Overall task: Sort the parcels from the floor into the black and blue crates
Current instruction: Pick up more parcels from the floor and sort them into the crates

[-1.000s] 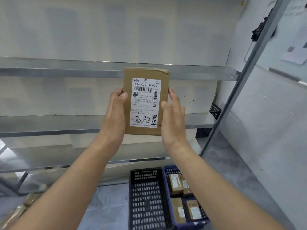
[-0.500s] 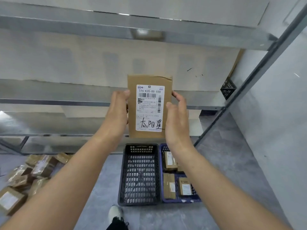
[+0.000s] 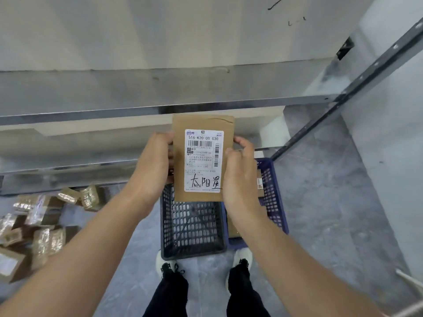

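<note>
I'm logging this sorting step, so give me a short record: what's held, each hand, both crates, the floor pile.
held: brown parcel, white label facing camera
left hand: grips parcel's left edge
right hand: grips its right edge
black crate: on floor below parcel, nothing seen inside
blue crate: right of black, parcels inside
floor pile: parcels at left, unsorted

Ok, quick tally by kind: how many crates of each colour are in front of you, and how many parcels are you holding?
black crate: 1
blue crate: 1
held parcel, gripped by left hand and right hand: 1
Total: 3
The floor pile is too blurred to count, and the arm hides most of what is in the blue crate.
</note>
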Action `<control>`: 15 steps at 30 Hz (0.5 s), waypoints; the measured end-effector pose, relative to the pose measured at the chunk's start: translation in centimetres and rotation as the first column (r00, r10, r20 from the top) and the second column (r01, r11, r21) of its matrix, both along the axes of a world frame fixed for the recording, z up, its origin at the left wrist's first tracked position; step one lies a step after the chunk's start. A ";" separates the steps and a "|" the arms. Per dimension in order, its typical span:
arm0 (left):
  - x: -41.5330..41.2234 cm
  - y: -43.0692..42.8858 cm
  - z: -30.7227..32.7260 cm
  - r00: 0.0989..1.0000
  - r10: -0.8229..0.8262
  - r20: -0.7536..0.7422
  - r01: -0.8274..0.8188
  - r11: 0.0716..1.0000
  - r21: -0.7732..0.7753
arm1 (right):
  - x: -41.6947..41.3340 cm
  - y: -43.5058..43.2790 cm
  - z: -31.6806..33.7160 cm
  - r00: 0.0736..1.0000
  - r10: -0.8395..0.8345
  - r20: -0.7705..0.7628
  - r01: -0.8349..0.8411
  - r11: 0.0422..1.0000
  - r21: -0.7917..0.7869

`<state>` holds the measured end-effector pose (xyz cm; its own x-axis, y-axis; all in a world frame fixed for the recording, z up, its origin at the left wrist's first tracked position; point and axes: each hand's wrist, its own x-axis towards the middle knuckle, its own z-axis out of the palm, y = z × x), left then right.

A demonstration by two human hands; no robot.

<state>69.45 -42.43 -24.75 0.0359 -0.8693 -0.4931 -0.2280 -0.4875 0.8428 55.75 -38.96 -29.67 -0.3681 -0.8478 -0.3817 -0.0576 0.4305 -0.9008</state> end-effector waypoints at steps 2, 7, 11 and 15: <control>-1.1 -0.9 -3.0 1.000 0.022 0.020 -0.022 1.000 0.008 | -1.0 -0.8 -3.9 0.999 0.042 -0.002 -0.041 0.999 0.014; -2.6 -2.6 -12.3 0.992 0.117 -0.039 -0.115 0.992 0.052 | -3.1 -2.1 -12.7 0.989 0.148 0.004 -0.148 0.987 0.063; -2.9 -3.7 -21.7 0.969 0.245 -0.026 -0.239 0.960 0.147 | -3.8 -3.6 -20.7 0.976 0.217 0.014 -0.217 0.969 0.121; -1.7 -4.7 -31.1 0.958 0.287 -0.025 -0.277 0.942 0.191 | -2.4 -4.9 -29.8 0.968 0.252 0.002 -0.249 0.955 0.162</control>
